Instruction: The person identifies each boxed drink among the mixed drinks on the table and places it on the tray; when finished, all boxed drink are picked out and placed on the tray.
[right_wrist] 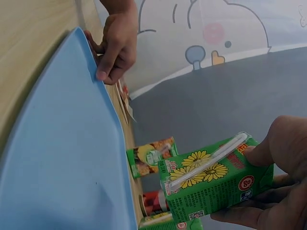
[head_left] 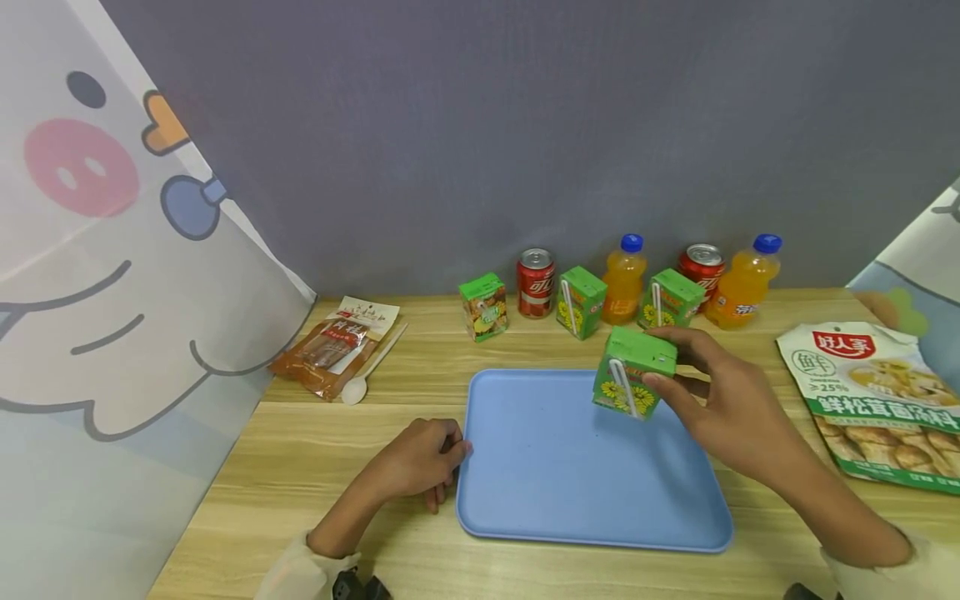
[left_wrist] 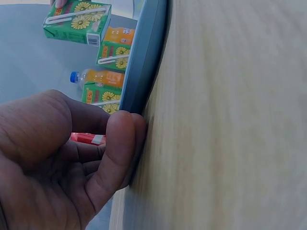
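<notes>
My right hand (head_left: pixel 731 404) grips a green drink carton (head_left: pixel 624 387) with yellow flowers and a white straw on its side, thumb on one face and fingers on the opposite one. The carton hangs tilted above the far right part of a blue tray (head_left: pixel 555 467). At the tray's left rim, my left hand (head_left: pixel 423 458) pinches the edge between thumb and curled fingers. In the right wrist view the left thumb (right_wrist: pixel 101 75) lies over the rim. The left wrist view shows those fingertips (left_wrist: pixel 120 129) right at the tray's side.
Behind the tray stand green cartons (head_left: pixel 581 302), red cola cans (head_left: pixel 536 283) and orange drink bottles (head_left: pixel 624 279). A brown snack packet (head_left: pixel 330 350) and a white spoon (head_left: pixel 355 390) lie back left. A large mushroom packet (head_left: pixel 881 400) lies right. A grey wall (head_left: pixel 480 142) closes the back.
</notes>
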Motion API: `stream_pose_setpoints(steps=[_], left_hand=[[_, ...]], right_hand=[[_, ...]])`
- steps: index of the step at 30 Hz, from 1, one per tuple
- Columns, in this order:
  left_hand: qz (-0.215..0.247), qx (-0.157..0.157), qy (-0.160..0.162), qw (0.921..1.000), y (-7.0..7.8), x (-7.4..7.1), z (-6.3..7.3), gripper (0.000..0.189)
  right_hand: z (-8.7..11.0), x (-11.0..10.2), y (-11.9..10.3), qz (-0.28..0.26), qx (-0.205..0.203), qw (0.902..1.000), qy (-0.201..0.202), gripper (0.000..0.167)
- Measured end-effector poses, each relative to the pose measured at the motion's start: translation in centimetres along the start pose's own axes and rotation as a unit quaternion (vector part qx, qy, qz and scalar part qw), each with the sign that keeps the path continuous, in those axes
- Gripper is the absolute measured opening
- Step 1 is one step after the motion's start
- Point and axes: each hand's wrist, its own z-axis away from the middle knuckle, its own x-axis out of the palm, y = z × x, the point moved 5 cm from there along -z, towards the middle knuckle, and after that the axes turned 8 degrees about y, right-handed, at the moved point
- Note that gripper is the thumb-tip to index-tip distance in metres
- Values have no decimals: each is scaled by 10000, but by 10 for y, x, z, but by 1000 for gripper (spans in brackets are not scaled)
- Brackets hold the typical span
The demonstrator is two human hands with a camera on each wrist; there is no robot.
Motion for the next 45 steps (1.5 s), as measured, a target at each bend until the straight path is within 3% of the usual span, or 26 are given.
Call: stream_pose_setpoints(steps=[14,29,45], left_hand=[[2,10,17,10000,-2,0,-1,25],[64,-7,40,10000,-1,0,-1,25],[32,-55,39,10000,0,0,0,25]], right_hand=[[2,22,-12,-79,-101,9998,-128,49],[15,51,-29,-708,-262,9953,-599,50],[30,83,-40,-1028,-205,9885,-1089,51]])
